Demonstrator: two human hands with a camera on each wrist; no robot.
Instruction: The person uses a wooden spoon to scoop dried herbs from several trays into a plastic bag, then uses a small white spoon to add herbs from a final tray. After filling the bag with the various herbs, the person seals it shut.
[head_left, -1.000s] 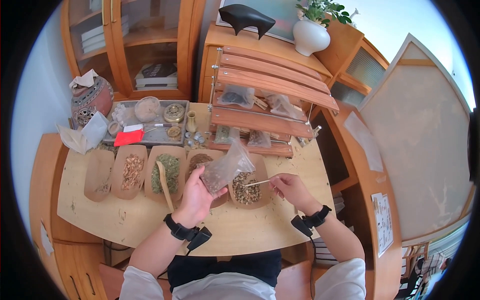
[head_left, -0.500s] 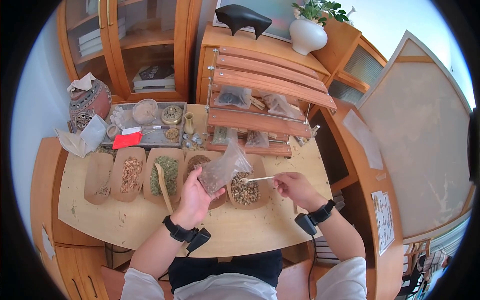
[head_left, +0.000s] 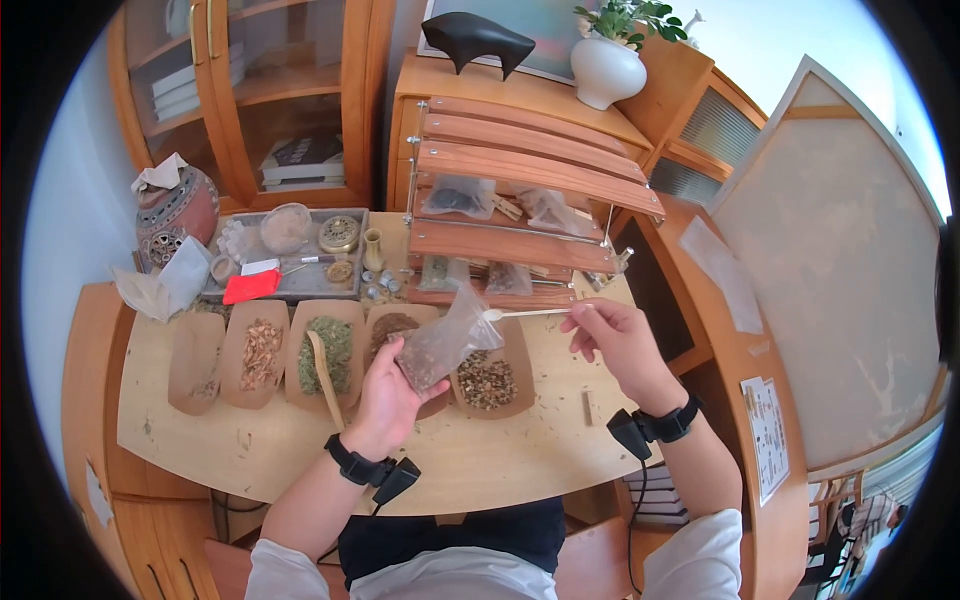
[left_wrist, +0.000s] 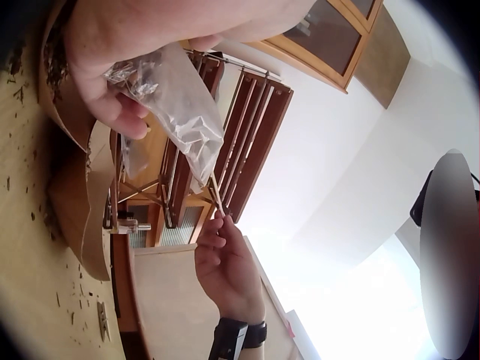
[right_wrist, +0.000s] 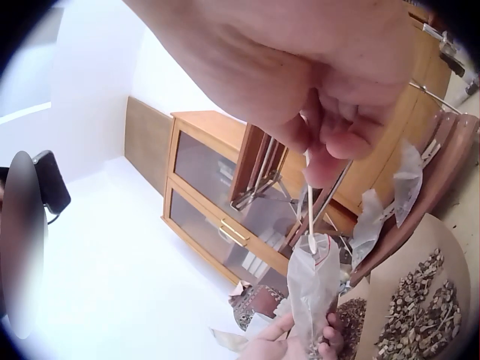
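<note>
My left hand [head_left: 385, 405] grips a clear zip bag [head_left: 450, 340] by its lower end, thumb on one side and fingers on the other; small brown bits lie in its bottom. Between thumb and fingertips, my right hand [head_left: 628, 350] pinches a thin, pale, long-handled spoon [head_left: 535, 312]. In the right wrist view the spoon's small head [right_wrist: 313, 244] is right at the bag's open mouth [right_wrist: 324, 251]. Below and right of the bag, a brown paper tray [head_left: 520, 350] holds chopped dried herb pieces [head_left: 487, 384].
More paper trays [head_left: 192, 335] stand leftward, one with green herb [head_left: 328, 350] and a wooden scoop [head_left: 325, 375]. Behind is a slatted wooden rack [head_left: 510, 240] with filled bags. A grey tray [head_left: 300, 290] with small vessels sits back left. A clothespin [head_left: 587, 408] lies front right.
The right hand has raised the spoon from over the herb tray up to the bag's mouth, moving up and slightly right. The left hand keeps holding the bag in nearly the same place.
</note>
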